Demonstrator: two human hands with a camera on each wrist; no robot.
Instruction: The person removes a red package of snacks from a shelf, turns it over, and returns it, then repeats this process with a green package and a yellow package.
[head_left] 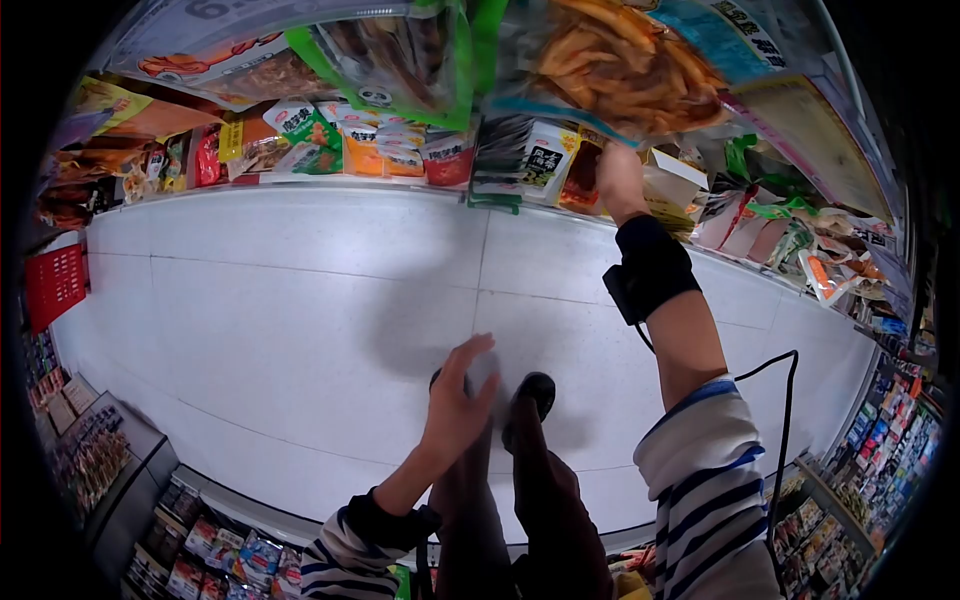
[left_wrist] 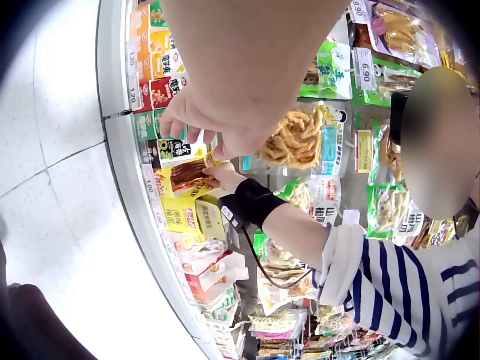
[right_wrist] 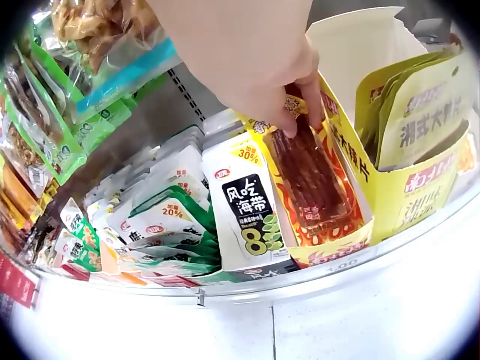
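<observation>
In the right wrist view my right hand [right_wrist: 247, 56] reaches down to a snack packet [right_wrist: 309, 180] with a clear window over reddish-brown strips. Thumb and finger pinch its top edge. The packet stands in a yellow display box [right_wrist: 334, 251] on the shelf. To its left is a white packet [right_wrist: 244, 202] with green print; to its right, another yellow box [right_wrist: 420, 195] holds several pale yellow packets. My left hand [head_left: 458, 395] hangs over the floor in the head view, fingers loosely bent and holding nothing.
Large hanging bags of snacks [head_left: 620, 70] jut out above the shelf near my right forearm. Rows of small packets [right_wrist: 161, 225] line the shelf to the left. A red basket [head_left: 55, 285] stands at the far left. A black cable [head_left: 790, 400] loops beside my right sleeve.
</observation>
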